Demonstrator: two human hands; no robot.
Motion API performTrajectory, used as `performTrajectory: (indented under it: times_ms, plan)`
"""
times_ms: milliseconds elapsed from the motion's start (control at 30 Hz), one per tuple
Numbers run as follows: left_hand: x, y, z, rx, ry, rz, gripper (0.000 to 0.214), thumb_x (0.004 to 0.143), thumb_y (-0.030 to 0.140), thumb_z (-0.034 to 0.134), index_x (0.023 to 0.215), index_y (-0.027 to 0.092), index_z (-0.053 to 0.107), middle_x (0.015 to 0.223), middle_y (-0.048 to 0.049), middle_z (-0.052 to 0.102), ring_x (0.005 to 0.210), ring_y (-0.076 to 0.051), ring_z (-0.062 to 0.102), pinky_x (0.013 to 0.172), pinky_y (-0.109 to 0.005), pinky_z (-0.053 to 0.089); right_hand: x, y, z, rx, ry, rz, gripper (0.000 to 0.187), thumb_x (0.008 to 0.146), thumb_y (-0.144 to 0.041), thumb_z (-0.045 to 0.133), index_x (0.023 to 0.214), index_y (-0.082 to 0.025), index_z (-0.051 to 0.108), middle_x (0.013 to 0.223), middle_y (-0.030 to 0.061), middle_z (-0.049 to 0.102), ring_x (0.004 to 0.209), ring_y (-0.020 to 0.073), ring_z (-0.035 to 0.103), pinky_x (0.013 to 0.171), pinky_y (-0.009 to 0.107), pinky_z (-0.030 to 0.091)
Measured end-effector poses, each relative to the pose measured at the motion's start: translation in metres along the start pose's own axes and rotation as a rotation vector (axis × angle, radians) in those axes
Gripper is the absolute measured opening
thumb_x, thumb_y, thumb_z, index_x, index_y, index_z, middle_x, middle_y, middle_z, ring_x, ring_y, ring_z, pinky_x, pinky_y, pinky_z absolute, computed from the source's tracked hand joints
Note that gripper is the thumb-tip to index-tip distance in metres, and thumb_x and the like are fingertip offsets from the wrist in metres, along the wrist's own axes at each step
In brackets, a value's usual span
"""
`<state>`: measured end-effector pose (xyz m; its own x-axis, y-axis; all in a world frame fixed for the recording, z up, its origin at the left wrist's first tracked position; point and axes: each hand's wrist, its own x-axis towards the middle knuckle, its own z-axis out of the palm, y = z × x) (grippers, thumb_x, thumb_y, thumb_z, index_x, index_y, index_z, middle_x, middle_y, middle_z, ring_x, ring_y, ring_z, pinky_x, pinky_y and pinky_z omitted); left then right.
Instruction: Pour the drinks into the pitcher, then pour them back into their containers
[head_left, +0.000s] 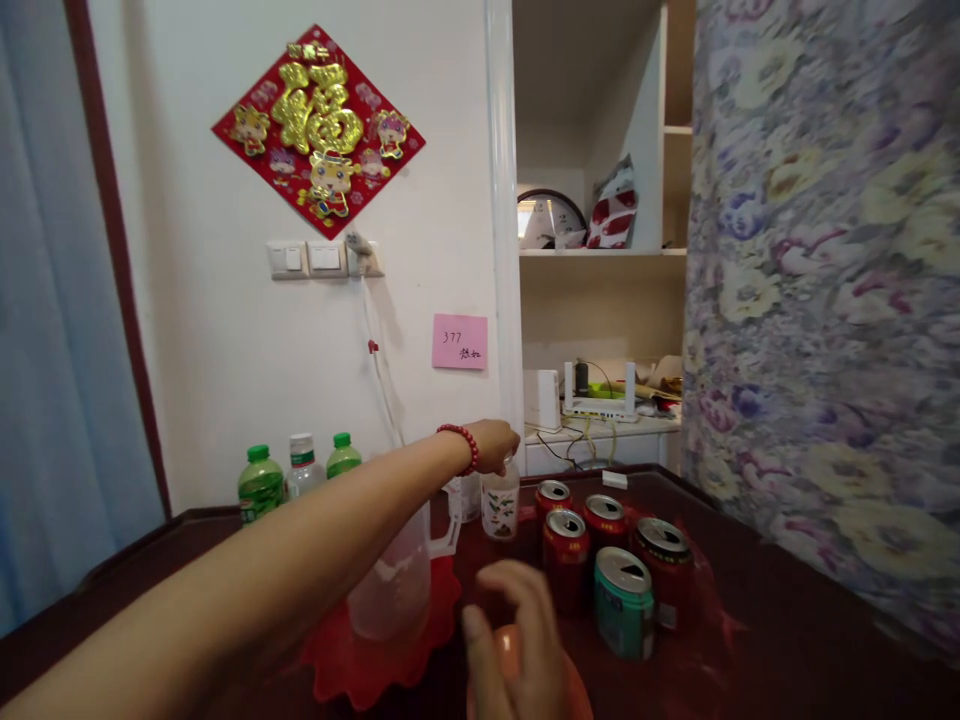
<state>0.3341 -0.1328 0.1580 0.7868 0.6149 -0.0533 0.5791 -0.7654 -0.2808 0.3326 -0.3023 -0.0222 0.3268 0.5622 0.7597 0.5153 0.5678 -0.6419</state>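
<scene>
My left hand point(492, 446), with a red bead bracelet on the wrist, reaches over to a clear bottle point(499, 508) with a printed leaf design. Its fingers are closed around the bottle's top and partly hidden from view. Nearer to me, my right hand point(525, 640) is slightly blurred, its thumb and curled fingers apart, with nothing visible between them. Below and behind it shows an orange bowl point(574, 690), mostly covered by the hand. A translucent plastic pitcher point(390, 595) stands beneath my left forearm on a red scalloped mat point(337, 650).
Several opened red cans point(566, 550) and a green can point(624, 605) stand right of the bottle, with clear red plastic film around them. Green-capped bottles point(260, 485) line the wall at left. A small white box point(614, 480) lies near the dark table's point(810, 640) back edge.
</scene>
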Motion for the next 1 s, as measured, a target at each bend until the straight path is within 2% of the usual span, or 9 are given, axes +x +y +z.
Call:
performTrajectory:
  times_ms: [100,167,300,400,500,667,800,900,1000]
  plan:
    - [-0.035,0.000,-0.027,-0.038,0.091,0.043,0.037,0.078,0.022,0.079,0.113,0.016,0.070,0.119,-0.0155,0.070,0.107,-0.030,0.066,0.088,-0.036,0.050,0.019,0.010,-0.010,-0.004,0.272,0.034,0.032,0.099,-0.040,0.052,0.125,-0.021,0.049,0.129,0.0139,0.053,0.122,0.0313,0.049,0.103,0.049,0.038]
    - [-0.065,0.000,-0.047,-0.062,0.135,0.073,0.038,0.077,0.023,0.079,0.114,0.019,0.071,0.117,-0.0115,0.071,0.105,-0.028,0.066,0.087,-0.033,0.048,0.031,0.015,-0.019,-0.031,0.291,0.043,0.049,0.094,-0.046,0.058,0.134,-0.021,0.045,0.139,0.0142,0.047,0.129,0.0327,0.042,0.108,0.051,0.031]
    - [-0.127,0.007,-0.079,-0.202,0.186,0.144,0.035,0.071,0.020,0.080,0.105,0.024,0.074,0.107,-0.0043,0.073,0.092,-0.023,0.066,0.081,-0.029,0.047,0.040,0.017,-0.027,-0.013,0.094,0.142,0.081,0.081,-0.051,0.069,0.149,-0.022,0.035,0.152,0.0125,0.035,0.139,0.0358,0.031,0.113,0.054,0.026]
    - [-0.165,0.015,-0.089,-0.334,0.170,0.174,0.032,0.066,0.016,0.081,0.096,0.026,0.076,0.097,-0.0003,0.074,0.090,-0.022,0.065,0.078,-0.027,0.047,0.032,0.013,-0.023,0.209,-0.155,0.234,0.086,0.078,-0.051,0.072,0.150,-0.021,0.036,0.148,0.0130,0.043,0.133,0.0348,0.043,0.107,0.048,0.040]
    - [-0.190,0.019,-0.084,-0.368,0.143,0.160,0.034,0.069,0.017,0.079,0.101,0.025,0.075,0.100,-0.0020,0.074,0.091,-0.023,0.065,0.079,-0.028,0.047,0.019,0.005,-0.015,0.385,-0.324,0.289,0.080,0.078,-0.050,0.072,0.145,-0.018,0.043,0.135,0.0140,0.056,0.117,0.0323,0.058,0.095,0.040,0.050]
    - [-0.218,0.013,-0.057,-0.420,0.222,0.069,0.042,0.079,0.026,0.076,0.120,0.022,0.068,0.108,-0.0065,0.073,0.091,-0.023,0.065,0.075,-0.028,0.046,0.002,-0.005,-0.006,0.393,-0.350,0.313,0.076,0.073,-0.049,0.073,0.138,-0.017,0.051,0.127,0.0129,0.062,0.112,0.0319,0.061,0.093,0.038,0.052]
    - [-0.238,0.002,-0.044,-0.527,0.209,-0.011,0.042,0.080,0.031,0.075,0.121,0.024,0.069,0.086,-0.0009,0.071,0.072,-0.018,0.060,0.060,-0.023,0.041,-0.005,-0.007,-0.002,0.367,-0.377,0.312,0.082,0.070,-0.055,0.072,0.139,-0.016,0.050,0.130,0.0145,0.061,0.115,0.0338,0.060,0.091,0.038,0.054]
    - [-0.254,-0.009,-0.039,-0.641,0.322,-0.071,0.038,0.079,0.032,0.074,0.116,0.025,0.072,0.074,0.0022,0.066,0.065,-0.015,0.055,0.056,-0.021,0.039,0.001,-0.007,-0.008,0.373,-0.368,0.288,0.082,0.072,-0.055,0.071,0.139,-0.014,0.048,0.130,0.0153,0.061,0.114,0.0332,0.061,0.092,0.038,0.053]
    - [-0.266,-0.021,-0.027,-0.875,0.503,-0.125,0.035,0.077,0.029,0.074,0.112,0.023,0.072,0.086,-0.0005,0.070,0.067,-0.015,0.058,0.060,-0.023,0.045,0.022,-0.005,-0.025,0.267,-0.344,0.271,0.080,0.073,-0.054,0.074,0.139,-0.015,0.048,0.128,0.0144,0.062,0.112,0.0320,0.062,0.092,0.036,0.053]
